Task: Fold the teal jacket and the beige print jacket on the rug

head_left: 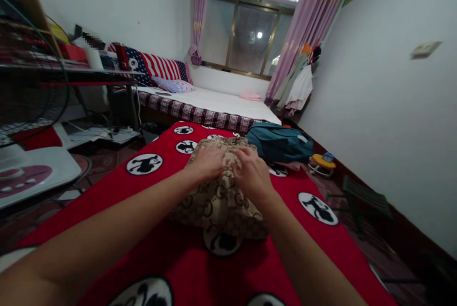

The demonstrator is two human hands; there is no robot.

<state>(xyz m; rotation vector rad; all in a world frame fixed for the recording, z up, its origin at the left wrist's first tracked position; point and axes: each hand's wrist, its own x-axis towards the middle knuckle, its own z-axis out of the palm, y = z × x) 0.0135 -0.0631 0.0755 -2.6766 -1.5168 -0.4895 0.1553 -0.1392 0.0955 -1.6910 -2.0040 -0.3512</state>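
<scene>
A tan and brown patterned cloth garment (221,201) lies bunched on a red blanket (232,272) with black and white round figures. On its far left part rests my left hand (210,161), the fingers pointing forward and touching the fabric. My right hand (252,172) is on the far right part, fingers bent against the cloth. A small strip of fabric shows between the two hands. Whether the fingertips pinch the cloth is too small to tell.
A teal folded cloth or bag (280,142) lies at the blanket's far right. Beyond is a bed (214,99) with pillows. A cluttered desk (67,70) stands left; a yellow stool (323,161) and a dark chair (367,196) stand right.
</scene>
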